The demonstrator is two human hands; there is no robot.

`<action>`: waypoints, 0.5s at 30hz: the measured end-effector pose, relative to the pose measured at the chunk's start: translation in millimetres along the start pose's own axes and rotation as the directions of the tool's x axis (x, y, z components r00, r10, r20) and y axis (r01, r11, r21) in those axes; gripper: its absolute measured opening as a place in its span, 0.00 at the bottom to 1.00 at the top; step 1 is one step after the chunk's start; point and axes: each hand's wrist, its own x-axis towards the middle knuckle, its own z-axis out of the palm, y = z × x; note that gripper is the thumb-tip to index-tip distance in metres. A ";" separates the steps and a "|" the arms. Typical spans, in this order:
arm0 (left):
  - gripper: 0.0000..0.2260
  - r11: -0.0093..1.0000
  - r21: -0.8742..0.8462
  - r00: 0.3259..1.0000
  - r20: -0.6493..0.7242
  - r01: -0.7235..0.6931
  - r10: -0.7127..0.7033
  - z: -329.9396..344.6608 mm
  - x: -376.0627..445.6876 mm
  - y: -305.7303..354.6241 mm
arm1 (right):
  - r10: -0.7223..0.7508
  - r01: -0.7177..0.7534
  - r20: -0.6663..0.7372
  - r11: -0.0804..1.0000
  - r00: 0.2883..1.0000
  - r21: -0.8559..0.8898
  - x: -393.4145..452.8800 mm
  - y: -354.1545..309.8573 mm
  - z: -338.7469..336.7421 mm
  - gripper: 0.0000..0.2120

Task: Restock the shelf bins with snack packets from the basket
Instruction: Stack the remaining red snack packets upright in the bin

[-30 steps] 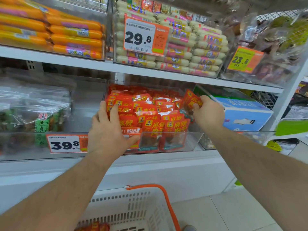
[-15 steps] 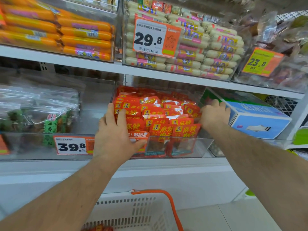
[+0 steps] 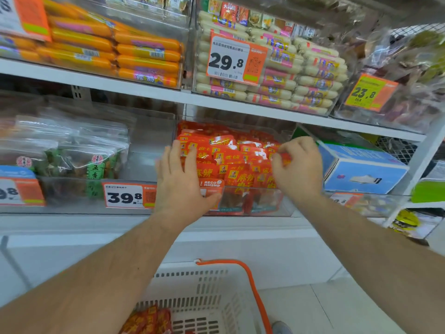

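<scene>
A clear shelf bin (image 3: 287,208) on the lower shelf is packed with red snack packets (image 3: 231,155). My left hand (image 3: 180,184) rests on the bin's left front, fingers straight against the packets and thumb over the front wall. My right hand (image 3: 297,169) is at the bin's right side, its fingers curled and pinching a red packet (image 3: 285,158) at the top of the stack. Below, a white basket (image 3: 212,292) with an orange handle (image 3: 250,283) holds more red packets (image 3: 149,320) at its near left.
Left of the bin, clear bags of dark snacks (image 3: 79,150) sit behind a 39.8 price tag (image 3: 127,195). A blue box (image 3: 361,169) lies to the right. The upper shelf holds orange sausages (image 3: 115,51) and white sausages (image 3: 301,75). A white cabinet front (image 3: 240,244) runs below.
My right hand has pulled back from the bin's right rear toward the front and now pinches a packet at the stack's top. My left hand stays at the bin's front. The view shifted slightly.
</scene>
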 end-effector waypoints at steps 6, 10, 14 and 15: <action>0.20 0.937 -0.221 0.962 -0.081 -0.271 0.260 11.7 -81.9 -24.7 | -0.285 0.225 0.123 0.906 0.951 0.358 -89.0 -79.9 23.3 0.05; 0.20 0.964 -0.250 0.927 0.375 0.088 0.013 20.9 -132.0 -62.8 | -0.144 -0.019 0.516 0.954 0.844 0.299 -161.7 -97.8 64.9 0.08; 0.20 0.931 -0.154 0.800 0.570 0.331 -0.190 33.2 -163.7 -90.0 | 0.142 -0.313 0.904 0.950 0.402 -0.010 -233.9 -105.6 90.2 0.06; 0.20 0.923 -0.123 0.760 0.611 0.365 -0.220 37.0 -171.0 -95.5 | 0.184 -0.359 0.940 0.931 0.288 -0.072 -254.0 -109.5 91.8 0.08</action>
